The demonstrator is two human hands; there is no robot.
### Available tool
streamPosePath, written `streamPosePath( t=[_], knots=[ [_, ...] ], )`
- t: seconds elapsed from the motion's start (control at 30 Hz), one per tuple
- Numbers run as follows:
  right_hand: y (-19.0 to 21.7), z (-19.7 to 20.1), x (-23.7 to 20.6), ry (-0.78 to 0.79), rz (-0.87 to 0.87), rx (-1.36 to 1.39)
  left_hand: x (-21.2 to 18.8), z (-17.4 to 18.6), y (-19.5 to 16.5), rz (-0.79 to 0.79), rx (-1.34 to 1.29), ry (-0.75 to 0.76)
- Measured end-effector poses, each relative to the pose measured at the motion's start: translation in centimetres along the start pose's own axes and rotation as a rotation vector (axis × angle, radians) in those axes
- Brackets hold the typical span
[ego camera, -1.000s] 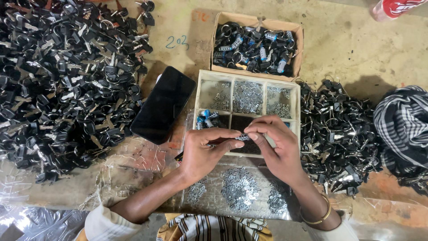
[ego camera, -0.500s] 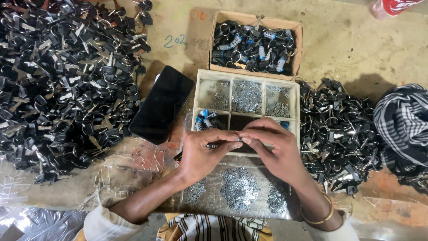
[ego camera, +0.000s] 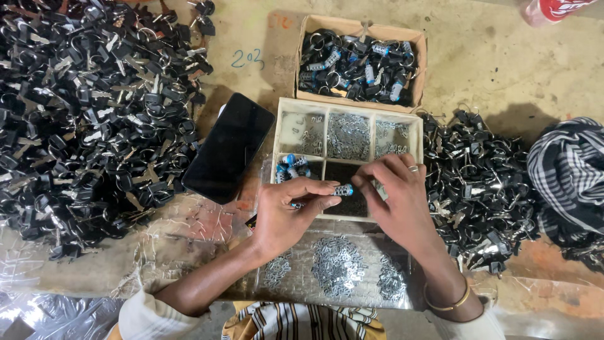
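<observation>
Both hands meet over the near row of a pale divided tray (ego camera: 277, 141) that sits in the middle of the desk (ego camera: 503, 69). The left hand (ego camera: 286, 217) comes in from the near left, forearm angled up across the clear plastic sheet (ego camera: 189, 239), wrist bent so the palm faces down. Its thumb and forefinger are pinched narrow on a small silver-and-blue cylinder (ego camera: 343, 189), held level just above the tray's dark middle compartment. The right hand (ego camera: 399, 201) reaches in from the near right, a thin bangle (ego camera: 448, 302) on the wrist and a ring on one finger. Its fingers curl down with the tips just beside the cylinder's right end; whether they grip anything cannot be told.

More blue-ended cylinders (ego camera: 290, 167) lie in the tray's near-left compartment, and small silver clips fill the far row. Loose heaps of silver clips (ego camera: 336, 264) lie on the plastic just near the tray. A black phone (ego camera: 228, 148) rests face down just left of the tray. A cardboard box (ego camera: 302, 56) of black parts with rings stands beyond it. A large pile of black parts (ego camera: 82, 107) covers the left side, a smaller pile (ego camera: 478, 176) lies right of the tray, and a checked cloth (ego camera: 566, 176) sits at the far right edge.
</observation>
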State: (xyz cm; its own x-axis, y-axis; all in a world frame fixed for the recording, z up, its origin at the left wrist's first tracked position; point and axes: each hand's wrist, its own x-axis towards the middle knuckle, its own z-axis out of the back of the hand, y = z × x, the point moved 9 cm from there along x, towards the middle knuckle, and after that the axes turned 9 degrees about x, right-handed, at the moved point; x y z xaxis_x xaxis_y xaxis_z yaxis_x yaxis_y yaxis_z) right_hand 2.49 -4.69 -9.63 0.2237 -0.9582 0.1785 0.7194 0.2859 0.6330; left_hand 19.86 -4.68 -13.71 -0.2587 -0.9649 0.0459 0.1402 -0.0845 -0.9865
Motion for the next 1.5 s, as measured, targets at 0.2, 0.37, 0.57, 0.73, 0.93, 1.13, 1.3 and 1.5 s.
streamPosePath(
  t=[0.2, 0.37, 0.57, 0.73, 0.93, 1.13, 1.3, 1.5],
  knots=[
    [0.8, 0.3, -0.3, -0.008, -0.005, 0.477, 0.0, -0.1, 0.0, -0.001, 0.035, 0.001],
    [1.5, 0.0, -0.4, 0.009, 0.008, 0.482, 0.0, -0.1, 0.3, 0.016, 0.046, -0.006],
    [1.8, 0.1, -0.4, 0.008, 0.000, 0.386, 0.0, 0.2, 0.0, -0.008, 0.108, -0.026],
    [2.0, 0.4, -0.5, -0.015, 0.017, 0.417, 0.1, 0.4, -0.3, -0.026, 0.127, -0.041],
    [1.8, -0.3, -0.9, -0.032, 0.006, 0.438, 0.0, 0.3, -0.1, -0.013, 0.122, -0.039],
    [1.7, -0.8, -1.1, -0.030, 0.037, 0.539, -0.1, 0.3, -0.2, -0.029, 0.128, -0.050],
    [2.2, -0.7, -1.3, 0.016, 0.108, 0.311, -0.1, 0.4, -0.1, -0.010, 0.113, -0.054],
    [1.4, -0.8, -1.0, 0.094, 0.058, 0.357, -0.1, 0.5, -0.6, -0.039, 0.180, -0.065]
  ],
)
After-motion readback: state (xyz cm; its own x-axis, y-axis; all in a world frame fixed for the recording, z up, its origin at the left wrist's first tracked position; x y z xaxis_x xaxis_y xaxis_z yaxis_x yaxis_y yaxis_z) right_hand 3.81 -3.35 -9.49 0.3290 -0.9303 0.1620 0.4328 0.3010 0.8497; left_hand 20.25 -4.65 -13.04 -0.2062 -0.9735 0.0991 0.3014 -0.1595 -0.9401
